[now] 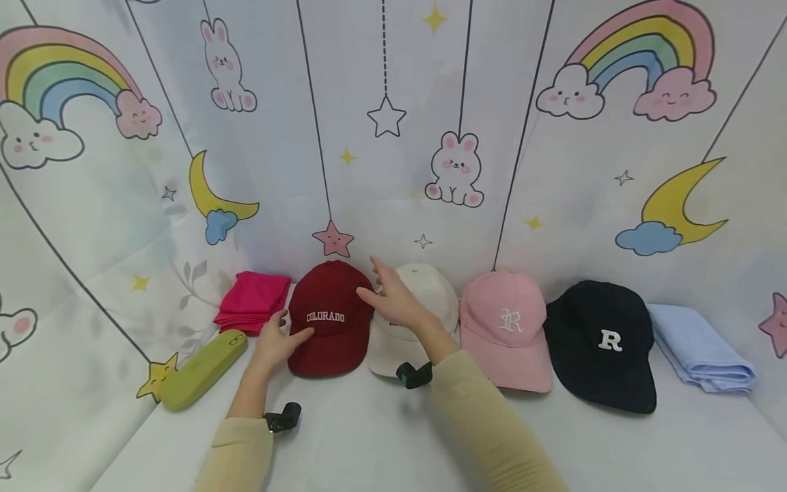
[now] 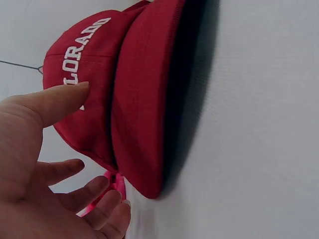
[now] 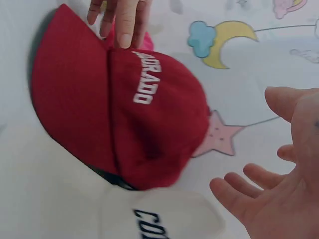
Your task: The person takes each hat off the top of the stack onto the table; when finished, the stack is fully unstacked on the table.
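Note:
A dark red baseball cap (image 1: 332, 301) lettered COLORADO stands on the white surface, brim toward me. My left hand (image 1: 274, 342) is at its left side, fingers spread and thumb in front of the crown; the left wrist view shows the hand (image 2: 60, 164) beside the cap (image 2: 139, 99) without gripping it. My right hand (image 1: 396, 294) is raised at the cap's upper right, in front of a cream cap (image 1: 424, 290). In the right wrist view that hand (image 3: 274, 184) has loosely spread fingers, apart from the red cap (image 3: 154, 119). The cream cap's lettering is partly hidden by my right arm.
Right of the cream cap stand a pink cap (image 1: 504, 314) and a black cap (image 1: 605, 342), then a folded light blue cloth (image 1: 703, 345). To the left lie a folded bright pink cloth (image 1: 255, 297) and a green elongated case (image 1: 203, 372). A patterned curtain (image 1: 393, 171) hangs behind.

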Tool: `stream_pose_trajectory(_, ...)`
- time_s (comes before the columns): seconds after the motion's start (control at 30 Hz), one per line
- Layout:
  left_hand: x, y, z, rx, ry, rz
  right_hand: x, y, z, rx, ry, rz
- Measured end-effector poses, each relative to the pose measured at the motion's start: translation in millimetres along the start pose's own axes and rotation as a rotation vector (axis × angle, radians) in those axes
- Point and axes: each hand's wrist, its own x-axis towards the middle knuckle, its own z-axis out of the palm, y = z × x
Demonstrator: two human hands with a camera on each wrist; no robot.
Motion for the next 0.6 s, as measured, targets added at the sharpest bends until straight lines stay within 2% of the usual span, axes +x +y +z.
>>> stream_pose_trajectory(0.13,0.3,9.3,-4.5,0.013,0.033,0.062,-8,-7,-13,-0.016,0.037,-0.036)
stream_pose_trajectory(0.37,-7.6,36.8,-15.6,0.005,0.092,0.24,-27,-22,-33,-0.024,0.101,-0.121)
stream_pose_trajectory(0.6,-24.5,59.6,-21.4,-0.049,0.068,0.405,-57,-32,-56,-0.055,0.145,-0.218)
